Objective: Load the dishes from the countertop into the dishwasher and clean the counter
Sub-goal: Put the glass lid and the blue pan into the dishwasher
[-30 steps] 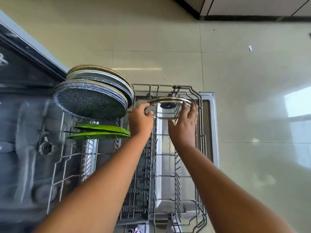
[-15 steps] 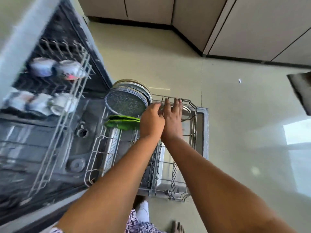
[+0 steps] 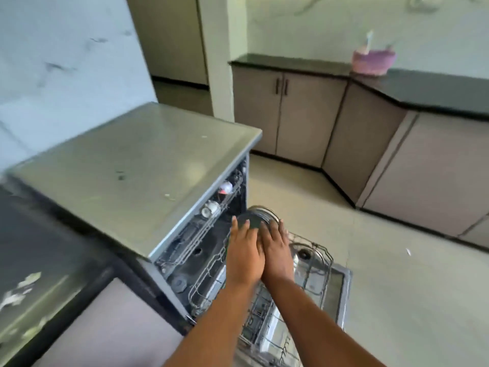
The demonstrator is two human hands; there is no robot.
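Note:
The dishwasher (image 3: 201, 207) stands open with its lower rack (image 3: 327, 263) pulled out over the door. A stack of grey speckled plates (image 3: 255, 218) stands upright at the rack's far end. A glass lid (image 3: 304, 252) with a metal rim lies in the rack, right of my hands. My left hand (image 3: 243, 254) and my right hand (image 3: 276, 256) lie side by side over the rack, fingers straight, their tips at the plates. Neither hand holds anything. The green dishes are hidden behind my hands.
Cups (image 3: 211, 207) sit in the upper rack inside the machine. The dishwasher's grey top (image 3: 127, 165) carries a few crumbs. A dark countertop (image 3: 29, 290) at lower left shows pale scraps. Cabinets (image 3: 299, 115) and a pink container (image 3: 373, 60) stand across the tiled floor.
My hands let go of the glass lid, which now rests in the rack, and came together near the plates. My view has lifted from the rack toward the room.

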